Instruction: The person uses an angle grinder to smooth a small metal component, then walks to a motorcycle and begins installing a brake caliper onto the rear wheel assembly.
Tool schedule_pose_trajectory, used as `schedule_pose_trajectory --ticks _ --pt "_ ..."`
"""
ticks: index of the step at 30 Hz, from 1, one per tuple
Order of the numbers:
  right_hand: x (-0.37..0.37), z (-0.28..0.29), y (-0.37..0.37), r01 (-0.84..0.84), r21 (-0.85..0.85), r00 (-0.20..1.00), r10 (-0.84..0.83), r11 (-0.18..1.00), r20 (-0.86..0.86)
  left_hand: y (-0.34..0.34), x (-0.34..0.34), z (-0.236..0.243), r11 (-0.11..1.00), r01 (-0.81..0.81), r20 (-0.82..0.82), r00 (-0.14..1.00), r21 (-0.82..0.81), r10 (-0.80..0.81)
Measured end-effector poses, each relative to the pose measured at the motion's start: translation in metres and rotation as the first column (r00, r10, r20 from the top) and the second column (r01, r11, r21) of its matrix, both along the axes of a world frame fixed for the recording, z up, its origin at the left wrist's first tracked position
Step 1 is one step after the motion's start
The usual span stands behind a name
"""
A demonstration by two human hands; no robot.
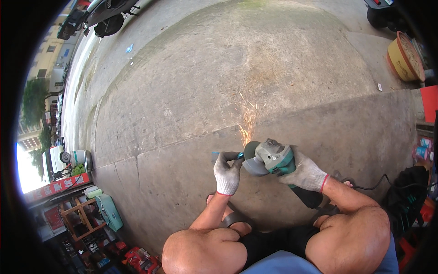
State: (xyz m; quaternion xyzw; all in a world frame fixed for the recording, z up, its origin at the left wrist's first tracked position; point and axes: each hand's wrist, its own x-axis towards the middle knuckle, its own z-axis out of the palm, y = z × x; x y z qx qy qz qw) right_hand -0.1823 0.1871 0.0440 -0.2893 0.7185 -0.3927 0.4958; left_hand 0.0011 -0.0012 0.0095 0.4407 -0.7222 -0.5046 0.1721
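My right hand (305, 171), in a white work glove, grips a green and grey angle grinder (276, 157) with a dark wheel guard near its disc. My left hand (226, 173), in a white glove with dark fingers, pinches a small teal and dark piece (238, 155) against or just beside the disc; its exact shape is hidden. Orange sparks (247, 121) spray forward from the disc over the concrete ground.
Scooters (107, 25) stand at the far edge, and a yellow planter (401, 57) at far right. A teal case (108, 212), a wooden frame (76, 214) and red tools (139, 260) lie at left. A black cable (372, 187) runs right toward dark bags (401, 205).
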Motion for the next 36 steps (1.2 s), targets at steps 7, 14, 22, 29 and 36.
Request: schedule_pose_trajectory --ticks 7,14,22,29,36 --pt "-0.003 0.012 -0.005 -0.045 0.037 0.997 0.047 0.998 -0.06 0.0 -0.001 0.0 1.0 -0.003 0.01 1.0 -0.006 0.003" --pt "-0.002 0.011 -0.003 0.01 0.063 1.0 -0.01 0.998 0.003 -0.001 0.001 -0.01 0.999 -0.045 -0.028 0.999 0.002 0.045" --pt "-0.005 0.004 0.003 0.085 0.025 0.995 -0.083 0.996 -0.055 -0.003 0.003 -0.009 0.995 -0.055 0.004 0.998 0.084 0.055" --pt "-0.007 0.011 -0.001 0.043 0.044 0.996 -0.039 0.998 -0.083 -0.001 0.003 -0.011 0.99 -0.064 0.009 0.998 0.125 0.064" --pt "-0.006 0.016 -0.007 0.008 0.061 0.996 -0.003 0.998 -0.087 -0.001 0.006 -0.014 0.996 -0.024 -0.002 1.0 0.091 0.025"
